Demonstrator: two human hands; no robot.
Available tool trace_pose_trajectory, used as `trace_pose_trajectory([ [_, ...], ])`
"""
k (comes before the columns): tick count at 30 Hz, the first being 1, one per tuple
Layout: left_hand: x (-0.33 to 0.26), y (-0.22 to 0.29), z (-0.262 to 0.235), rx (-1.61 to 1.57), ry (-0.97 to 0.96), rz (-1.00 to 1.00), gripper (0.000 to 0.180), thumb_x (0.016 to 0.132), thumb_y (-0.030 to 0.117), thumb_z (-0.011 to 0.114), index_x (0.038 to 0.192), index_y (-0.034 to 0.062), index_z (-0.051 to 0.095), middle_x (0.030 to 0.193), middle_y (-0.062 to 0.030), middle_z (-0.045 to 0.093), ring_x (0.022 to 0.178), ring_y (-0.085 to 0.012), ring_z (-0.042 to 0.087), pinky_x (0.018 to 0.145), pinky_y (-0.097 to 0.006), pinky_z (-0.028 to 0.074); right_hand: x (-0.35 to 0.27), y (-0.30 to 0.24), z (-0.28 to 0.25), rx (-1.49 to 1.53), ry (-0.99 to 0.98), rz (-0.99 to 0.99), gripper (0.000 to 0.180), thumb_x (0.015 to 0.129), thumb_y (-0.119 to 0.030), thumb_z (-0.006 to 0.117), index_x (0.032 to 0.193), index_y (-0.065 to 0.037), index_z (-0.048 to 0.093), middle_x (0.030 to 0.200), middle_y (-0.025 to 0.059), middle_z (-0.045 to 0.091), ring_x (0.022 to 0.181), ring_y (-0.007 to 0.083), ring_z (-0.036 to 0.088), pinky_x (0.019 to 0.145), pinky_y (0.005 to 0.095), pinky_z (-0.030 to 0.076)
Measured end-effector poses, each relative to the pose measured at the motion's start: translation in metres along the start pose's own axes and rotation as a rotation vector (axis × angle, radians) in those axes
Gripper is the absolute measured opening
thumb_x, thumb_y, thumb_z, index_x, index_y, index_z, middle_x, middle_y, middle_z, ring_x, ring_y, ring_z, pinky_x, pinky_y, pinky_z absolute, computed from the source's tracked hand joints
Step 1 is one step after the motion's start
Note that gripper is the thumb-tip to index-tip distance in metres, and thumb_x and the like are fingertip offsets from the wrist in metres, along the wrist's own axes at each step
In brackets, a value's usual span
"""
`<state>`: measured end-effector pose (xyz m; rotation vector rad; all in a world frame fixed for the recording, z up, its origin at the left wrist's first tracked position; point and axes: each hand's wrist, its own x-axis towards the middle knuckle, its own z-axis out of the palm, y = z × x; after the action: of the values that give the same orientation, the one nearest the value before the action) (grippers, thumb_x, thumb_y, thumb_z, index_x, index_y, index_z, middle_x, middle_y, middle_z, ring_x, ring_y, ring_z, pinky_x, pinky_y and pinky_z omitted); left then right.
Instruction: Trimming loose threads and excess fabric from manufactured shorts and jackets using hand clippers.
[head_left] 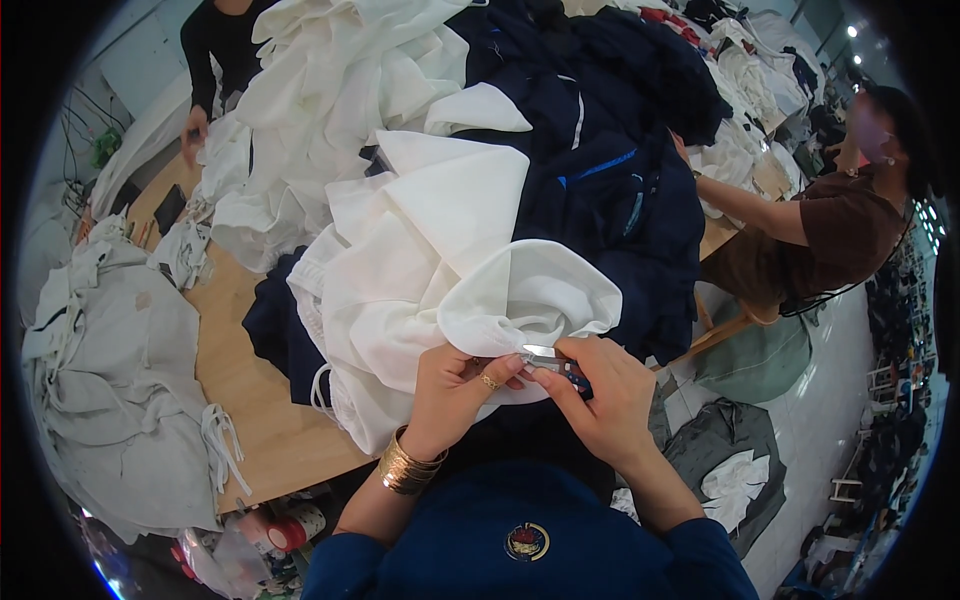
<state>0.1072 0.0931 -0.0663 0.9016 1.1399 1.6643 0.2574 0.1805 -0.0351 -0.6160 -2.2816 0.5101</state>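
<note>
A white garment (400,290) with a drawstring and a gathered waistband lies in front of me, its near end turned up into a rounded opening. My left hand (447,395) pinches the edge of this garment between thumb and fingers; a ring and a wide gold bracelet are on that arm. My right hand (606,398) is closed around small thread snips (542,352) with silver blades and a dark body. The blades point left, right at the cloth edge beside my left fingertips. Whether they touch a thread is too small to tell.
Dark navy garments (610,130) are heaped beneath and beyond the white one. A tall white cloth pile (345,70) stands at the back left. Pale grey garments (120,370) hang over the left side of the wooden table (240,380). Co-workers are at the right (850,220) and far left (225,50).
</note>
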Motion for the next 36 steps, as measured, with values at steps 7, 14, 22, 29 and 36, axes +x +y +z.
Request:
trace_pose_trajectory([
  [7, 0.002, 0.002, 0.002, -0.001, -0.001, -0.003, 0.016, 0.086, 0.004, 0.062, 0.1, -0.0048, 0.062, 0.087, -0.0096, 0.067, 0.076, -0.0144, 0.064, 0.067, -0.026, 0.053, 0.0, 0.001, 0.0, -0.005, 0.005, -0.006, 0.024, 0.076, -0.022, 0.071, 0.088, -0.005, 0.06, 0.07, 0.0052, 0.06, 0.058, 0.0197, 0.056, 0.051, 0.0284, 0.041],
  [14, 0.001, 0.002, 0.002, -0.008, 0.015, -0.005, 0.016, 0.086, 0.004, 0.062, 0.1, -0.0045, 0.063, 0.086, -0.0097, 0.067, 0.075, -0.0142, 0.064, 0.067, -0.026, 0.053, -0.002, -0.001, 0.003, 0.008, 0.022, 0.027, 0.022, 0.076, -0.022, 0.071, 0.086, -0.005, 0.061, 0.07, 0.0053, 0.06, 0.056, 0.0197, 0.055, 0.05, 0.0284, 0.041],
  [22, 0.001, 0.001, 0.001, -0.043, 0.004, 0.0, 0.018, 0.086, 0.005, 0.063, 0.101, -0.0047, 0.063, 0.088, -0.0096, 0.067, 0.076, -0.0141, 0.064, 0.067, -0.025, 0.053, -0.002, 0.01, 0.002, 0.162, 0.006, 0.034, 0.022, 0.073, -0.02, 0.074, 0.086, -0.005, 0.064, 0.069, 0.0046, 0.06, 0.053, 0.0185, 0.054, 0.048, 0.0274, 0.041],
  [29, -0.001, -0.001, 0.0, -0.002, -0.025, -0.027, 0.02, 0.088, 0.005, 0.06, 0.105, -0.0051, 0.061, 0.092, -0.011, 0.066, 0.079, -0.0157, 0.064, 0.068, -0.027, 0.054, 0.001, 0.011, 0.01, 0.123, -0.003, -0.103, 0.019, 0.072, -0.009, 0.073, 0.089, -0.008, 0.065, 0.071, 0.0031, 0.057, 0.052, 0.0133, 0.052, 0.046, 0.0244, 0.039],
  [36, -0.001, 0.008, 0.008, -0.057, 0.03, -0.112, 0.02, 0.089, 0.007, 0.058, 0.105, -0.0052, 0.057, 0.093, -0.0121, 0.065, 0.078, -0.0156, 0.064, 0.069, -0.028, 0.055, 0.004, 0.018, 0.003, 0.321, 0.138, 0.131, 0.016, 0.071, -0.002, 0.068, 0.086, -0.005, 0.061, 0.067, 0.0032, 0.053, 0.052, 0.0108, 0.048, 0.048, 0.0206, 0.036],
])
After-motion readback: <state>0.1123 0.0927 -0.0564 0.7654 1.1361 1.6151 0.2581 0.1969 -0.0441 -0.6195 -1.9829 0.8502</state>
